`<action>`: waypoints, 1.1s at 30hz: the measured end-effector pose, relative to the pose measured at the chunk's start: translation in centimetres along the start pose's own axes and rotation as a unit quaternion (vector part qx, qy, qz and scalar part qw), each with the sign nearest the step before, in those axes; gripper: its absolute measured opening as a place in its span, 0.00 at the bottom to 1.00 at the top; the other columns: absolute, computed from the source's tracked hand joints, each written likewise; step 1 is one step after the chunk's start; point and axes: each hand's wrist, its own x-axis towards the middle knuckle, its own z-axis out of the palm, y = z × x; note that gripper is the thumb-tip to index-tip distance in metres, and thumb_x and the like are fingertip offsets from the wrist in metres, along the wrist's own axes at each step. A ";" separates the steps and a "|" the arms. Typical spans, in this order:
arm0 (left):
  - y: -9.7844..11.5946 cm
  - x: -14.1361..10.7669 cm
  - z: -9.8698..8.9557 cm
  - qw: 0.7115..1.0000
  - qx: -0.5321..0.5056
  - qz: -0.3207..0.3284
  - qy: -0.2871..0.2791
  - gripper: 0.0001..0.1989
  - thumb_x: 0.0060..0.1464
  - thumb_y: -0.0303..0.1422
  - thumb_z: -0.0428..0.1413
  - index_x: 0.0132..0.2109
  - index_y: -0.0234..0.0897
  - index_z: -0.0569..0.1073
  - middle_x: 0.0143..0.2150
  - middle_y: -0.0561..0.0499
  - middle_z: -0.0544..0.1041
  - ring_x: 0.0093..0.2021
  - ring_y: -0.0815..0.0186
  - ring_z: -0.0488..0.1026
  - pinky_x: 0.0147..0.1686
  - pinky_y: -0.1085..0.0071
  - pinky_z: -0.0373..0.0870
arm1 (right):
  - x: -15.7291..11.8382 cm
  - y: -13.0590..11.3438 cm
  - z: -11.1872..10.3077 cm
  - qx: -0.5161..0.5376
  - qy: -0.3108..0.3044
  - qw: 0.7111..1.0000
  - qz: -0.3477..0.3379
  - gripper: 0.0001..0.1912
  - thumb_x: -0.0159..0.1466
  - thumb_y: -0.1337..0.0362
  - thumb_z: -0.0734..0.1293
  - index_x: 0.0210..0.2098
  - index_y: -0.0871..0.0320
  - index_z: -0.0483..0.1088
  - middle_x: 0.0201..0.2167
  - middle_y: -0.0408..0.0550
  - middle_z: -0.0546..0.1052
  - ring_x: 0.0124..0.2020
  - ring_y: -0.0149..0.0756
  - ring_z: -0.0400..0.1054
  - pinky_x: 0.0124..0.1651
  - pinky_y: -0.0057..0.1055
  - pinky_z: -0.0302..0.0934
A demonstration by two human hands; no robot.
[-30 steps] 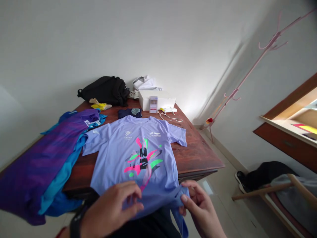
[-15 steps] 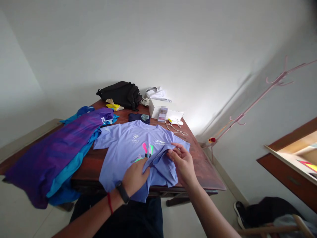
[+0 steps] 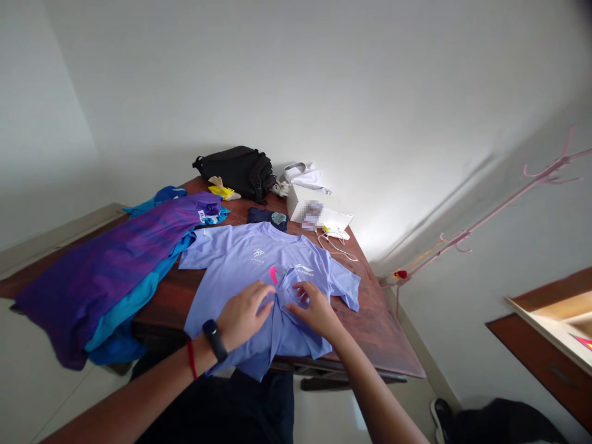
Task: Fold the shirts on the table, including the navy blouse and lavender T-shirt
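A lavender T-shirt (image 3: pixel 231 287) with white logos and a coloured print lies front up on the wooden table (image 3: pixel 383 333). Its lower part is bunched near the middle, hiding much of the print, and the hem hangs over the near edge. My left hand (image 3: pixel 245 313), with a dark band and a red string at the wrist, hovers at the left of the bunched cloth, thumb and fingers apart. Facing it, my right hand (image 3: pixel 317 311) is at the right side of the bunch, fingers bent and spread. Neither hand appears to grip the cloth.
Purple and blue clothes (image 3: pixel 115 259) drape off the table's left side. Behind the shirt are a folded dark garment (image 3: pixel 263 217), a black bag (image 3: pixel 235 172), a yellow packet (image 3: pixel 222 191) and a white box (image 3: pixel 298 203) with a cable. A pink coat rack (image 3: pixel 462 237) leans at right.
My hands have let go of the shirt's lifted fold, which has dropped into a bunch. The right hand has moved left, closer to my left hand. The view has shifted slightly.
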 end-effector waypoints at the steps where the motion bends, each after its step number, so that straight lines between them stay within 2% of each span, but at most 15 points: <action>1: 0.7 -0.7 0.1 0.999 0.006 0.007 -0.033 0.09 0.65 0.33 0.48 0.46 0.42 0.73 0.43 0.48 0.78 0.45 0.59 0.75 0.42 0.66 0.68 | 0.0 -0.3 0.0 -0.014 -0.013 1.000 -0.003 0.22 0.57 0.55 0.74 0.49 0.54 0.71 0.36 0.44 0.75 0.34 0.37 0.70 0.40 0.34 0.63; 3: 1.7 -1.9 0.8 0.994 0.028 -0.019 -0.100 0.09 0.63 0.40 0.52 0.41 0.42 0.73 0.36 0.48 0.78 0.39 0.56 0.77 0.38 0.64 0.68 | 0.3 -0.9 0.0 -0.026 -0.034 0.999 -0.005 0.20 0.60 0.55 0.73 0.49 0.53 0.71 0.31 0.42 0.75 0.30 0.35 0.69 0.37 0.31 0.60; 5: 2.2 -2.3 1.8 0.986 0.052 -0.065 -0.142 0.16 0.57 0.47 0.58 0.43 0.41 0.74 0.35 0.45 0.79 0.37 0.49 0.78 0.35 0.61 0.68 | 0.8 -1.4 0.3 -0.028 -0.054 0.998 -0.003 0.22 0.61 0.56 0.72 0.52 0.54 0.69 0.29 0.40 0.74 0.30 0.35 0.69 0.35 0.30 0.58; 7: 2.4 -2.1 2.6 0.982 0.069 -0.088 -0.154 0.24 0.52 0.50 0.60 0.49 0.38 0.73 0.37 0.39 0.80 0.39 0.41 0.79 0.34 0.57 0.68 | 1.3 -1.7 0.8 -0.039 -0.074 0.996 -0.004 0.24 0.61 0.57 0.72 0.55 0.54 0.67 0.26 0.39 0.73 0.30 0.36 0.70 0.35 0.29 0.56; 10: 2.5 -1.6 3.1 0.979 0.085 -0.096 -0.159 0.31 0.51 0.46 0.60 0.58 0.34 0.69 0.39 0.35 0.80 0.40 0.37 0.78 0.35 0.53 0.69 | 1.8 -1.9 1.7 -0.063 -0.091 0.994 -0.015 0.21 0.61 0.60 0.71 0.52 0.55 0.67 0.23 0.38 0.71 0.28 0.36 0.69 0.33 0.28 0.53; 13: 2.7 -1.7 3.2 0.979 0.101 -0.089 -0.154 0.24 0.52 0.39 0.57 0.55 0.33 0.71 0.39 0.34 0.79 0.39 0.38 0.78 0.34 0.53 0.67 | 1.8 -1.8 2.2 -0.065 -0.092 0.993 -0.031 0.11 0.63 0.63 0.69 0.45 0.56 0.69 0.23 0.38 0.71 0.27 0.34 0.68 0.32 0.28 0.52; 15: 2.6 -2.0 3.3 0.981 0.106 -0.078 -0.143 0.17 0.54 0.35 0.54 0.50 0.35 0.71 0.38 0.36 0.79 0.37 0.40 0.78 0.32 0.55 0.65 | 1.8 -1.9 1.7 -0.063 -0.087 0.994 -0.030 0.04 0.62 0.65 0.68 0.37 0.56 0.69 0.22 0.39 0.71 0.26 0.32 0.67 0.31 0.27 0.52; 16: 2.5 -2.2 3.3 0.982 0.108 -0.076 -0.137 0.15 0.54 0.33 0.52 0.49 0.37 0.71 0.37 0.37 0.79 0.37 0.41 0.78 0.32 0.56 0.64 | 1.8 -2.0 1.2 -0.055 -0.087 0.995 -0.020 0.03 0.62 0.65 0.67 0.34 0.56 0.68 0.21 0.39 0.71 0.25 0.32 0.67 0.31 0.27 0.52; 18: 2.2 -2.2 3.4 0.984 0.103 -0.076 -0.125 0.11 0.55 0.30 0.50 0.46 0.39 0.70 0.36 0.39 0.78 0.35 0.43 0.78 0.31 0.57 0.62 | 1.9 -2.2 -0.7 -0.017 -0.089 0.996 0.013 0.08 0.61 0.64 0.66 0.27 0.56 0.64 0.19 0.38 0.70 0.21 0.30 0.67 0.28 0.26 0.53; 21: 1.8 -1.9 3.1 0.986 0.080 -0.087 -0.116 0.07 0.54 0.28 0.49 0.39 0.41 0.68 0.33 0.41 0.77 0.35 0.44 0.77 0.30 0.59 0.60 | 2.4 -2.3 -4.9 0.053 -0.079 0.994 0.053 0.14 0.63 0.59 0.65 0.24 0.54 0.59 0.16 0.37 0.67 0.17 0.30 0.66 0.23 0.25 0.54; 24: 1.6 -1.7 2.4 0.989 0.050 -0.086 -0.109 0.03 0.53 0.28 0.49 0.34 0.42 0.64 0.33 0.45 0.76 0.37 0.50 0.77 0.32 0.61 0.61 | 2.9 -1.7 -9.5 0.049 -0.009 0.998 0.036 0.18 0.61 0.54 0.68 0.22 0.54 0.59 0.16 0.38 0.67 0.17 0.31 0.65 0.21 0.26 0.55; 27: 1.7 -2.0 1.8 0.992 0.022 -0.086 -0.089 0.04 0.52 0.29 0.51 0.33 0.43 0.62 0.36 0.48 0.76 0.39 0.53 0.76 0.34 0.63 0.62 | 2.7 -1.0 -13.1 0.041 0.056 0.997 0.014 0.20 0.60 0.50 0.71 0.22 0.55 0.62 0.17 0.40 0.68 0.20 0.32 0.63 0.22 0.27 0.55; 30: 1.7 -2.3 1.5 0.993 0.006 -0.093 -0.077 0.04 0.51 0.29 0.52 0.34 0.43 0.63 0.35 0.49 0.76 0.39 0.53 0.76 0.34 0.64 0.60 | 2.1 -0.9 -15.4 0.051 0.089 0.995 0.002 0.22 0.59 0.48 0.72 0.23 0.55 0.62 0.18 0.39 0.66 0.20 0.30 0.60 0.22 0.26 0.54; 33: 1.3 -2.4 1.0 0.991 -0.039 -0.095 -0.087 0.03 0.51 0.29 0.52 0.32 0.41 0.64 0.30 0.52 0.74 0.34 0.58 0.74 0.32 0.67 0.58 | 1.5 -1.3 -16.7 0.092 0.094 0.991 -0.002 0.22 0.57 0.49 0.74 0.26 0.55 0.62 0.18 0.37 0.66 0.20 0.28 0.60 0.22 0.25 0.54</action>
